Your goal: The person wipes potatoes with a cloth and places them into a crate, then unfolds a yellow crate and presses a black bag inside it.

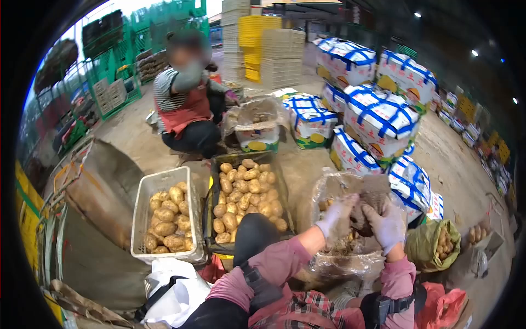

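The right hand (pixel 388 223) has its grip closed on the brown wad (pixel 375 189), above the lined box (pixel 348 265); whether the left hand (pixel 336 216), at its edge, pinches it, I cannot tell. Even hold from both sides should suit such limp stuff. Hands and wad hide the box's middle; beyond, the co-worker's carton (pixel 256 138) has dim contents

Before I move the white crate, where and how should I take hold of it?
I would grip the white crate by its rim at the short ends, from above: the rim shows clear of potatoes there, while the dark crate crowds the right side.
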